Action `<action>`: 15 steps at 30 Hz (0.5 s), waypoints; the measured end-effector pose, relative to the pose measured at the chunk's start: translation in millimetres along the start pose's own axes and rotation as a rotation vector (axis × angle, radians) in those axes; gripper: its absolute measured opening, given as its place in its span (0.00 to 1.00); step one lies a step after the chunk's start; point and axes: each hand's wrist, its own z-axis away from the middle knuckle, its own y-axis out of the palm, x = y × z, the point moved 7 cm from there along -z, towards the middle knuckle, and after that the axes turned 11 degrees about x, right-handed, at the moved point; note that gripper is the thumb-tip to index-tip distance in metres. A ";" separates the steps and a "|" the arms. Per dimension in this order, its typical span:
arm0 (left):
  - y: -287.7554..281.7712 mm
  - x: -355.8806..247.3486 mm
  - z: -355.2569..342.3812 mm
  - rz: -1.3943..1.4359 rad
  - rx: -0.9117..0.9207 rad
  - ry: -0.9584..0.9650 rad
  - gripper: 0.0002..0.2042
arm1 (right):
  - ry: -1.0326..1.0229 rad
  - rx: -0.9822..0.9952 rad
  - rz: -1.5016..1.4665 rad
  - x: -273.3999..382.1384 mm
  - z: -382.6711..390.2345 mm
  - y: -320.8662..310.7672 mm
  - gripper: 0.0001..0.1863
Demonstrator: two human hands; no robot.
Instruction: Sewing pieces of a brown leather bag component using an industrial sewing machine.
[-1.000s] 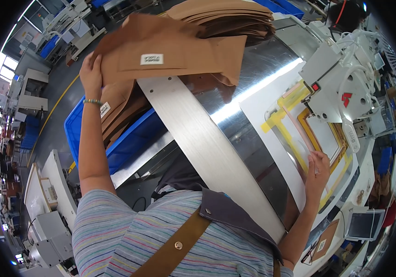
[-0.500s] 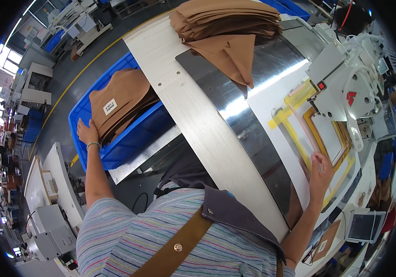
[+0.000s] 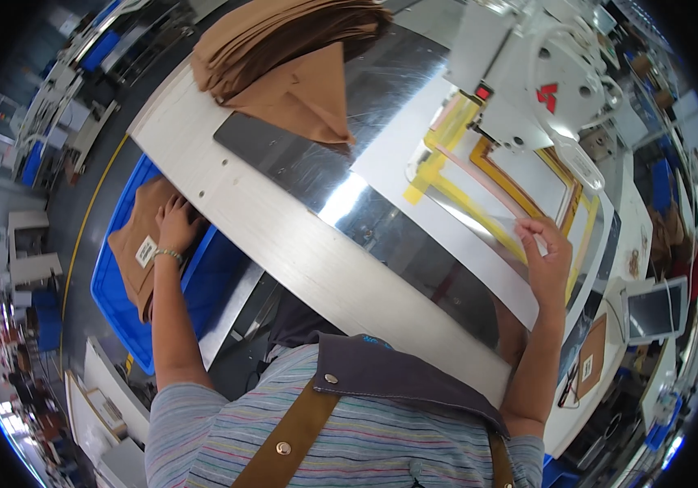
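Note:
My left hand point(image 3: 176, 228) rests with its fingers spread on brown fabric pieces point(image 3: 133, 236) in a blue plastic bin point(image 3: 109, 301). The top piece carries a small white label point(image 3: 146, 251). On the right, my right hand point(image 3: 547, 256) is closed in a pinch at the near edge of a clear template point(image 3: 471, 213) edged with yellow tape. What lies between those fingertips is too small to make out. A yellow-brown frame point(image 3: 505, 180) sits on the template, beneath the head of a white sewing machine point(image 3: 520, 106).
A thick stack of brown fabric point(image 3: 284, 49) lies at the table's far end, one piece hanging forward over the shiny metal plate point(image 3: 284, 163). The pale table edge point(image 3: 284, 240) runs between bin and plate. A small screen point(image 3: 654, 311) and a labelled brown piece point(image 3: 589, 358) are at right.
My left hand has moved from the bin's outer side onto the top of the fabric pieces, which now lean outward. My right hand stays by the template. The whole view has shifted.

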 end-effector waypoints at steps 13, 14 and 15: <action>-201.0 -219.1 0.9 0.912 -0.476 0.657 0.15 | 0.195 0.002 0.008 -84.0 -93.0 -51.2 0.12; -203.3 -271.4 8.4 0.822 -0.335 0.794 0.17 | 0.197 0.106 0.007 -98.4 -101.9 -34.6 0.10; -201.7 -313.5 15.8 0.733 -0.269 0.907 0.18 | 0.200 0.212 0.008 -106.1 -108.3 -21.9 0.09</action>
